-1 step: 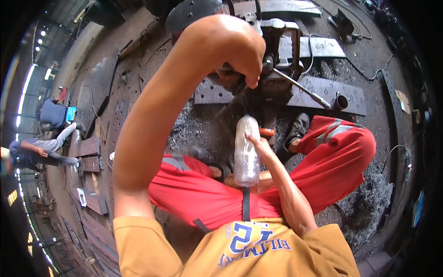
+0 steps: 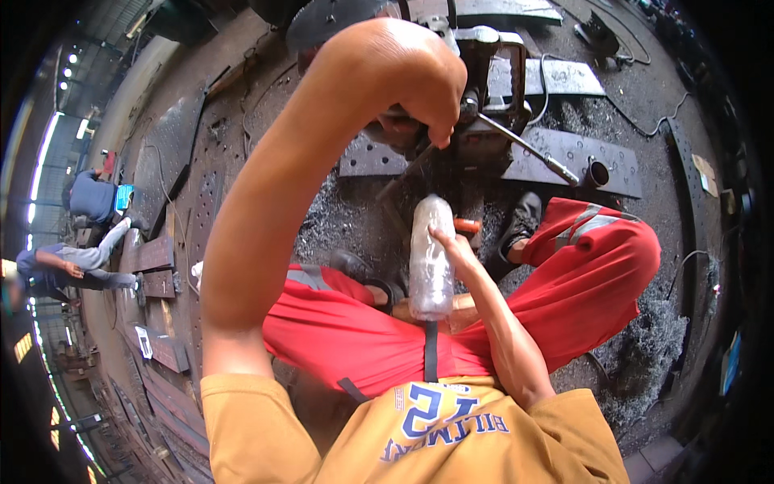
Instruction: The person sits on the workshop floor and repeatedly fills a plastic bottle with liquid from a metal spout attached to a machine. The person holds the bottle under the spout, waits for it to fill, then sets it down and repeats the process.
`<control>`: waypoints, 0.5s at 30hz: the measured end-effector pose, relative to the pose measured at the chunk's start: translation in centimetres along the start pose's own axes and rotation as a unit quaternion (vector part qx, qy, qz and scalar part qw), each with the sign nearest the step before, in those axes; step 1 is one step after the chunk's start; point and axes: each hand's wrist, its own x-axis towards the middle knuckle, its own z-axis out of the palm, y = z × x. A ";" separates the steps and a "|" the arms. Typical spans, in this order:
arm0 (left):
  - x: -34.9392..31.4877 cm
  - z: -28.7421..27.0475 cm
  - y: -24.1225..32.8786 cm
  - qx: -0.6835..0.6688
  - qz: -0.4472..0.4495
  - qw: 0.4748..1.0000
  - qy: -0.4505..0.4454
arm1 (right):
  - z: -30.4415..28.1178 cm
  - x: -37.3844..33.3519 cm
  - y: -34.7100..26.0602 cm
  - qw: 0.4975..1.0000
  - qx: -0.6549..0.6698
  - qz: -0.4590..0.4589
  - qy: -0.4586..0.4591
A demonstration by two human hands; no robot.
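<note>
My left hand (image 2: 431, 89) is bent down over the near side of a dark drilling machine (image 2: 492, 77). Its fingers curl inward, and the back of the hand hides whatever they grip. A long metal lever (image 2: 532, 152) slants from the machine toward the right. My right hand (image 2: 456, 246) is closed around a clear, cloudy plastic bottle (image 2: 431, 278), with the thumb on its side. The bottle stretches lengthwise between my knees, apart from the machine, its rounded end toward it. An orange piece (image 2: 467, 225) shows just beyond the right hand.
Drilled steel plates (image 2: 597, 157) lie under and around the machine. A short round metal cup (image 2: 597, 174) stands near the lever's end. Metal shavings (image 2: 645, 347) cover the floor at right. Cables (image 2: 641, 129) run behind. Two people (image 2: 93, 194) are farther left. A dark rounded thing (image 2: 334, 24) is beyond my left arm.
</note>
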 end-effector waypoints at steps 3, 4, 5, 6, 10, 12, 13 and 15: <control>-1.2 1.2 -0.4 0.005 0.041 0.996 0.073 | 1.5 -0.5 -1.0 0.998 0.056 0.019 0.006; -1.9 1.8 -0.4 0.013 0.052 0.995 0.084 | 1.9 -0.3 -0.6 0.999 0.043 0.018 0.002; -2.7 2.2 -0.3 0.018 0.062 0.994 0.094 | 2.0 0.1 -0.4 1.000 0.028 0.014 -0.003; -2.6 2.5 0.0 0.026 0.086 0.990 0.104 | 1.3 0.3 -0.4 1.000 0.017 0.008 0.007; -2.7 3.4 -0.2 0.035 0.124 0.984 0.123 | 1.0 1.4 -0.9 0.999 -0.016 -0.021 0.036; -2.8 3.6 -0.4 0.033 0.131 0.983 0.124 | 1.5 1.1 -1.3 0.999 -0.014 -0.016 0.033; -2.4 3.7 -0.6 0.030 0.133 0.983 0.124 | 1.5 0.7 -1.4 0.999 -0.016 -0.015 0.031; -2.4 3.8 -0.9 0.031 0.135 0.983 0.120 | 2.1 1.5 -1.4 0.999 -0.025 -0.007 0.027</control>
